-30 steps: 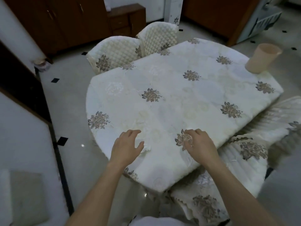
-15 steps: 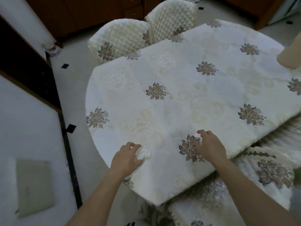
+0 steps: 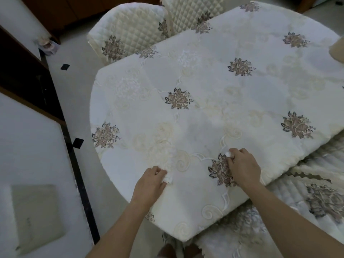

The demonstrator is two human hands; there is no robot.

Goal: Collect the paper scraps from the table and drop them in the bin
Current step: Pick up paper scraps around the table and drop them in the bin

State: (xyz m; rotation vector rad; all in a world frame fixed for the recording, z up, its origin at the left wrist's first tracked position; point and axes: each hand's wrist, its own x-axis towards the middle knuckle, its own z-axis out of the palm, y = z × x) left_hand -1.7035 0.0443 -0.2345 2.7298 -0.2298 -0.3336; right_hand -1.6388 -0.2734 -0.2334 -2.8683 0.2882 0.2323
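View from above of a person's two bare forearms reaching from the near edge onto an oval table covered by a cream tablecloth with brown flower motifs. The left hand lies knuckles-up at the table's near left edge, wrist low, fingers curled inward, and it pinches a small white paper scrap against the cloth between thumb and fingertips. The right hand rests further right and a little farther in, partly over one of the flower motifs, its back turned upward and its fingers bent under; a crumpled white scrap shows at its fingertips, gripped there just above the cloth. The two hands are well apart, with bare cloth between them. At the far right edge of the view, only a beige sliver of the bin is visible on the table, well apart from both hands. Two quilted chairs stand pushed in at the far side of the table, and another covered chair sits at the near right. Pale floor with small black diamond tiles lies to the left.
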